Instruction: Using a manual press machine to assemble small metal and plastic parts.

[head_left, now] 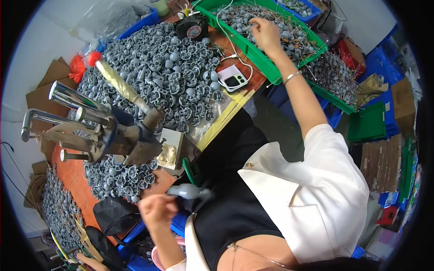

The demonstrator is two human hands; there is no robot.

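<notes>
My left hand [157, 210] is at the lower left with curled fingers, smeared by motion. Just beyond its fingertips is a blurred grey rounded plastic piece [184, 191]; whether the fingers touch it I cannot tell. My right hand [266, 35] reaches over a green tray [266, 67] of grey ball-shaped parts on thin wires [294, 38]. Its thumb and fingers are bent together, and anything between them is too small to make out. A bench press with a yellow-wrapped lever [115, 81] stands left of me, a pale block [169, 156] at its front.
Grey plastic shells [149, 67] are heaped behind the press, with a smaller pile [120, 176] before it. A phone [235, 80] on a white cable lies near the tray. A small fan [192, 27] stands behind. Another person's hand [90, 262] shows at the lower left.
</notes>
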